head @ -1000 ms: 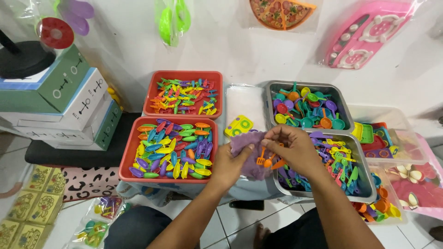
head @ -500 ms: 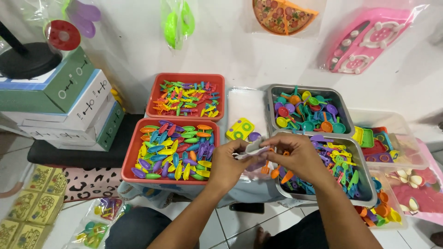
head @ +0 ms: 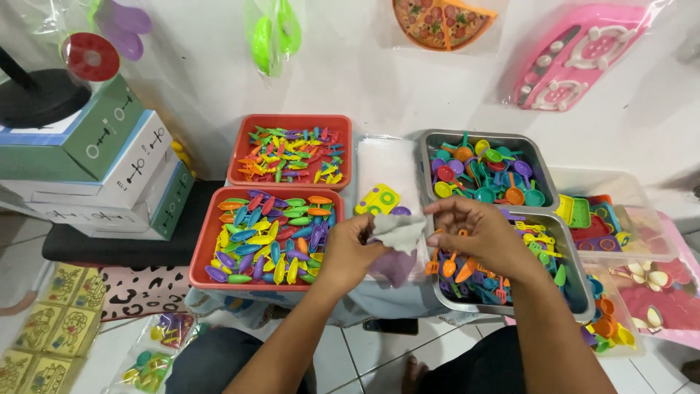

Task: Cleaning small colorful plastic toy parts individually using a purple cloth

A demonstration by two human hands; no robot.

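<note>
Left hand: the left hand (head: 348,252) was closed on a small clear plastic bag (head: 397,235), pinching its top edge at the centre of the view.
Right hand: the right hand (head: 477,235) held orange toy utensils (head: 450,264), a fork and spoon, under curled fingers, with thumb and forefinger at the bag's other edge.
Bag: it hung between the two hands, a purple toy piece (head: 394,267) showing through its lower half.
Steel tray at 3 o'clock: the near steel tray (head: 510,310) under the right hand held mixed plastic cutlery; a second steel tray (head: 430,138) at 1 o'clock held toy pans and ladles.
Red trays at 9 o'clock: the near red tray (head: 200,248) held coloured leaf-shaped pieces; the far red tray (head: 240,149) at 11 o'clock held smaller bright pieces.
Yellow toy stove: a yellow toy stove (head: 377,198) lay just beyond the bag at 12 o'clock.
Far right: a clear tub (head: 634,191) of toy cookware sat at 3 o'clock.
Far left: stacked boxes (head: 109,168) stood at 10 o'clock.
Wall: a pink toy stove (head: 583,55) hung at 1 o'clock.
</note>
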